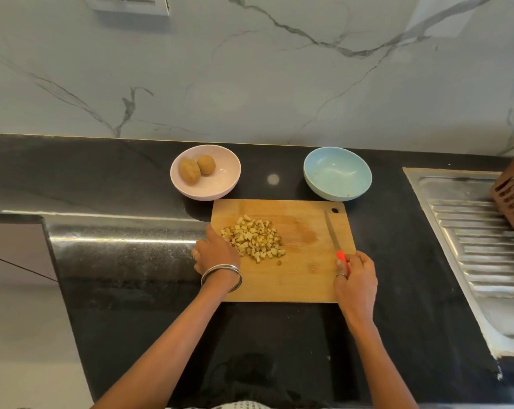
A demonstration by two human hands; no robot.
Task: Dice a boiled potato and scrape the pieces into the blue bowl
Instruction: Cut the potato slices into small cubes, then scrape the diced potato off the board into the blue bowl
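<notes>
Diced potato is lying heaped on the wooden cutting board, with both hands resting at the board's near half.

The left hand (214,255) is sitting at the board's left edge, fingers loosely spread and flat, gripping nothing, its fingertips just beside the heap; bangles (221,277) are circling its wrist. The right hand (354,276) is curling shut around the red handle of the knife (335,236), whose blade is lying flat on the right side of the wooden cutting board (297,278), pointing away. The diced potato pieces (254,239) are sitting left of the board's centre. Beyond the board's far right corner the blue bowl (337,173) is standing with no dice in it. Beyond the far left corner a pink bowl (205,172) is holding two whole potatoes (196,169).
</notes>
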